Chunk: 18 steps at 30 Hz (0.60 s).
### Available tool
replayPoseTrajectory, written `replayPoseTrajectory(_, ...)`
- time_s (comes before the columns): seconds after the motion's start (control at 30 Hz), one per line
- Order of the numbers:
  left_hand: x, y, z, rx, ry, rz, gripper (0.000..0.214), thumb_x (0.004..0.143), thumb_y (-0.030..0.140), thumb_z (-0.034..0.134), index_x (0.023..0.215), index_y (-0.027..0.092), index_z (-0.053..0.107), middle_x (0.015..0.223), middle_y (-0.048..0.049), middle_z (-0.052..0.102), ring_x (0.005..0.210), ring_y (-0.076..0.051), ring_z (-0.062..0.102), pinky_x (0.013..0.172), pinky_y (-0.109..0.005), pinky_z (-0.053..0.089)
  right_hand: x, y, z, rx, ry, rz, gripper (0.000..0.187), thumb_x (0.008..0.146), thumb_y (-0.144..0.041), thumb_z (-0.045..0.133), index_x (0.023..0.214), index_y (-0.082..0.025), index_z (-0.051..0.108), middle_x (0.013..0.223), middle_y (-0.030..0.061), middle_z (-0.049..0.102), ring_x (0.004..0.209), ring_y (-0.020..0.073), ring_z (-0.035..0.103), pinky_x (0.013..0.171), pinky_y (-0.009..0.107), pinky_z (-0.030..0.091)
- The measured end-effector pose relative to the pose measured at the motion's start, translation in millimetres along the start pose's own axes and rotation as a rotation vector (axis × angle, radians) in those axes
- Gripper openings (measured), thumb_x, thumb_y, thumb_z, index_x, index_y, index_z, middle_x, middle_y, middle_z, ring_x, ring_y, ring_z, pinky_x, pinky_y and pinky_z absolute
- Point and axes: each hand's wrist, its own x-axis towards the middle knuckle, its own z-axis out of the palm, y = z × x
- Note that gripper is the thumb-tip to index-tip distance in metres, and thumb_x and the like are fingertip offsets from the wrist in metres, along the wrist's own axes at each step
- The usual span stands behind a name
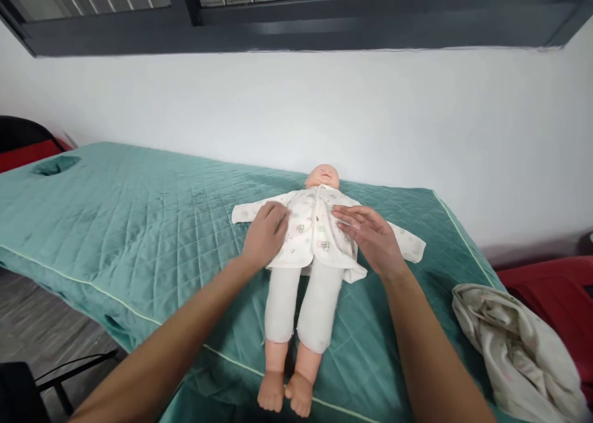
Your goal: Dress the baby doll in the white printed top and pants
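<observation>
A baby doll (323, 176) lies on its back, head toward the wall and bare feet toward me. It wears a white printed jacket (303, 225) and white leggings (282, 305). The jacket's two front halves meet along the middle, and its sleeves spread out to both sides. My left hand (267, 234) rests at the jacket's left side, fingers loosely bent and slightly blurred, thumb apart. Over the jacket's right side is my right hand (370, 234), its fingers stretched out and thumb apart. Nothing shows gripped in either hand.
A green quilted cover (139, 225) spreads over the bed, with a face hole (58, 165) at far left. Crumpled pale cloth (519, 355) lies at the right edge beside a red chair (556, 287). Behind stands a white wall (417, 114) under a dark window frame (296, 31).
</observation>
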Motion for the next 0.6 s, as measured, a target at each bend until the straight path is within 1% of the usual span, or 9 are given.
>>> replayPoseTrajectory(0.07, -40.0, -8.1, -5.1, -0.098, 0.025, -0.158, 0.018, 0.095, 0.022, 0.047, 0.103, 0.022, 0.063, 0.109, -0.0076, 0.065, 0.107, -0.021, 0.062, 0.095, -0.036, 0.050, 0.7, 4.7, 6.4, -0.037, 0.013, -0.003, 0.022, 0.080, -0.034, 0.078, 0.099, -0.027, 0.072, 0.124, 0.0058, 0.072, 0.121, 0.0262, 0.065, 0.113, 0.048, 0.043)
replayPoseTrajectory(0.1, -56.6, -10.5, -6.8, -0.147, 0.005, -0.236, 0.017, 0.094, 0.023, 0.047, 0.100, 0.022, 0.063, 0.104, -0.0065, 0.066, 0.102, -0.021, 0.063, 0.092, -0.035, 0.052, 0.4, 6.8, 9.1, -0.047, 0.025, -0.011, 0.021, 0.079, -0.034, 0.079, 0.098, -0.026, 0.072, 0.122, 0.0057, 0.073, 0.119, 0.0259, 0.066, 0.114, 0.048, 0.042)
replayPoseTrajectory(0.13, -70.1, -11.8, -8.1, -0.191, -0.046, -0.271, 0.016, 0.093, 0.023, 0.048, 0.097, 0.022, 0.064, 0.102, -0.0057, 0.067, 0.099, -0.020, 0.064, 0.090, -0.035, 0.052, -0.6, 8.8, 11.0, -0.047, 0.043, -0.020, 0.021, 0.078, -0.033, 0.080, 0.096, -0.025, 0.072, 0.120, 0.0055, 0.074, 0.118, 0.0255, 0.067, 0.115, 0.048, 0.042)
replayPoseTrajectory(0.2, -87.4, -12.3, -9.9, -0.265, -0.087, -0.289, 0.016, 0.092, 0.021, 0.049, 0.097, 0.022, 0.064, 0.101, -0.0047, 0.068, 0.098, -0.019, 0.064, 0.091, -0.034, 0.051, -5.4, 12.4, 12.6, -0.033, 0.094, -0.022, 0.021, 0.077, -0.033, 0.080, 0.095, -0.025, 0.073, 0.118, 0.0052, 0.074, 0.115, 0.0250, 0.068, 0.115, 0.047, 0.041)
replayPoseTrajectory(0.3, -94.6, -11.5, -10.3, -0.308, -0.118, -0.247, 0.019, 0.090, 0.018, 0.052, 0.103, 0.022, 0.064, 0.106, -0.0052, 0.068, 0.102, -0.019, 0.064, 0.095, -0.036, 0.050, -20.8, 17.9, 10.9, -0.020, 0.223, 0.005, 0.019, 0.078, -0.033, 0.078, 0.095, -0.026, 0.073, 0.115, 0.0046, 0.075, 0.112, 0.0236, 0.068, 0.112, 0.046, 0.044)
replayPoseTrajectory(0.4, -92.9, -10.8, -9.8, -0.309, -0.159, -0.263, 0.027, 0.088, 0.020, 0.056, 0.115, 0.022, 0.060, 0.114, -0.0060, 0.068, 0.107, -0.021, 0.063, 0.097, -0.038, 0.048, -44.9, 24.5, 9.1, -0.065, 0.379, 0.018, 0.018, 0.078, -0.033, 0.077, 0.095, -0.025, 0.072, 0.111, 0.0036, 0.075, 0.101, 0.0208, 0.069, 0.101, 0.041, 0.050)
replayPoseTrajectory(0.5, -91.1, -9.3, -10.5, -0.248, -0.217, -0.271, 0.035, 0.087, 0.021, 0.060, 0.122, 0.023, 0.057, 0.117, -0.0060, 0.069, 0.109, -0.023, 0.064, 0.099, -0.041, 0.045, -73.0, 31.4, 13.2, -0.205, 0.465, 0.018, 0.023, 0.079, -0.036, 0.077, 0.098, -0.024, 0.071, 0.102, 0.0025, 0.073, 0.089, 0.0184, 0.066, 0.088, 0.037, 0.052)
replayPoseTrajectory(0.6, -89.8, -8.3, -10.6, -0.132, -0.282, -0.213, 0.037, 0.086, 0.022, 0.062, 0.123, 0.023, 0.055, 0.116, -0.0068, 0.069, 0.109, -0.026, 0.064, 0.099, -0.044, 0.043, -97.7, 36.8, 25.4, -0.402, 0.503, 0.017, 0.028, 0.081, -0.041, 0.076, 0.101, -0.023, 0.069, 0.095, 0.0020, 0.070, 0.087, 0.0187, 0.063, 0.087, 0.036, 0.052)
